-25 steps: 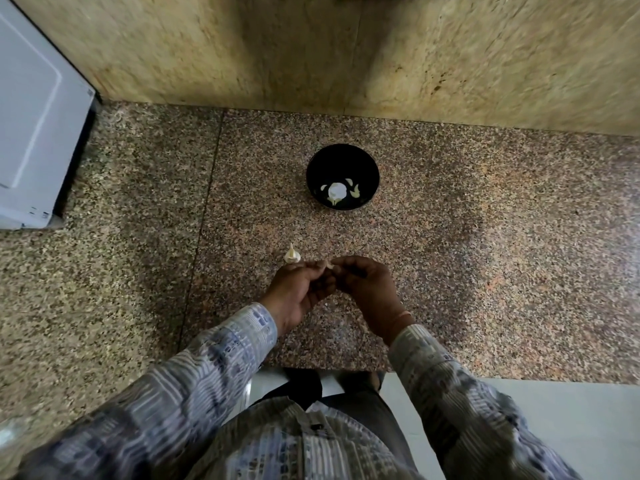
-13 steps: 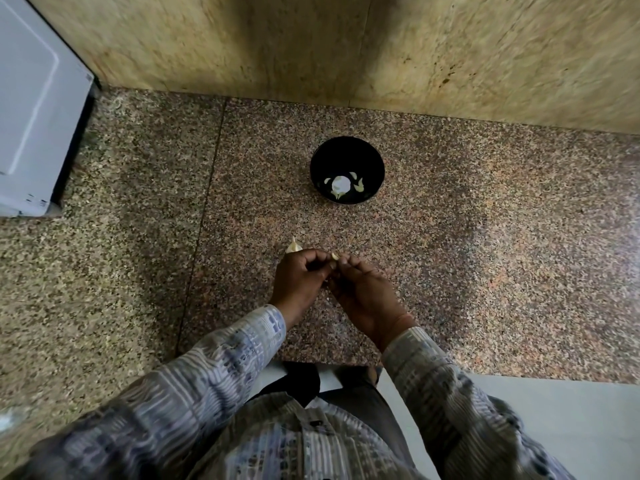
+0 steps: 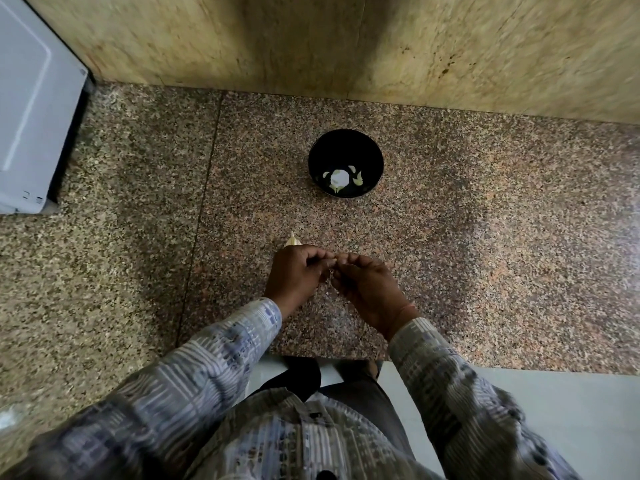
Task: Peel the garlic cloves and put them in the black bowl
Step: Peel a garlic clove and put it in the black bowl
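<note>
At the counter's near edge, mid-frame: both hands are together, low over the granite counter. The left hand has its fingers curled in, tips pointing right. The right hand has its fingers curled too, tips pointing left and meeting the left's. Both pinch a small clove, of which only a pale sliver shows where the tips meet; the rest is hidden by the fingers. I cannot tell how much skin is on it.

Just beyond the left knuckles a garlic lies on the counter, pale, with its pointed tip toward the wall. It is partly covered by the hand, and contact with the hand is unclear.

The bowl is black and stands upright on the counter, well beyond the hands and slightly right of them, short of the wall. Inside, at the bottom, are peeled cloves, a few pale slivers ringed around a round white patch. I cannot tell whether that patch is garlic or glare.

Surroundings: a tan stone wall runs along the back. A white appliance sits at the far left, on the counter against the wall. There is a seam in the granite left of the hands. Patterned blue-grey sleeves reach to both wrists. Pale floor shows below the counter edge, lower right. The frame is slightly blurred.
</note>
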Demonstrator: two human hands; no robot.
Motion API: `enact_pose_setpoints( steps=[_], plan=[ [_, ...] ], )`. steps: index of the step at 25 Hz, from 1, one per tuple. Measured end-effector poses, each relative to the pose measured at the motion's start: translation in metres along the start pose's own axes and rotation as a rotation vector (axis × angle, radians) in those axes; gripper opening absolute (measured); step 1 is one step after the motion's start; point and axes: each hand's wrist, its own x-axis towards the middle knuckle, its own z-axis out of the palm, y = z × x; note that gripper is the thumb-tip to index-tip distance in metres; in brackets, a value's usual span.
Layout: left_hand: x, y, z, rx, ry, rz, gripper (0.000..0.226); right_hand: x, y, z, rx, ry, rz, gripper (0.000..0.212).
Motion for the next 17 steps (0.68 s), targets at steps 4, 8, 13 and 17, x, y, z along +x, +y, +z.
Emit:
enact_pose_setpoints(
  steps=[4,8,13,17],
  plan=[
    [0.004,0.001,0.006,-0.270,-0.062,-0.227,0.008,-0.005,-0.003,0.004,-0.019,-0.011,-0.104,0.016],
    [0.003,0.003,0.008,-0.569,-0.116,-0.406,0.016,-0.002,0.001,0.003,-0.031,0.029,-0.133,0.016],
    [-0.001,0.006,0.007,-0.791,-0.080,-0.538,0.013,0.005,-0.003,-0.002,-0.054,0.008,-0.104,0.013],
    [0.000,0.005,0.008,-0.825,-0.042,-0.608,0.017,0.011,-0.001,-0.004,-0.064,0.012,-0.076,0.013]
  ],
)
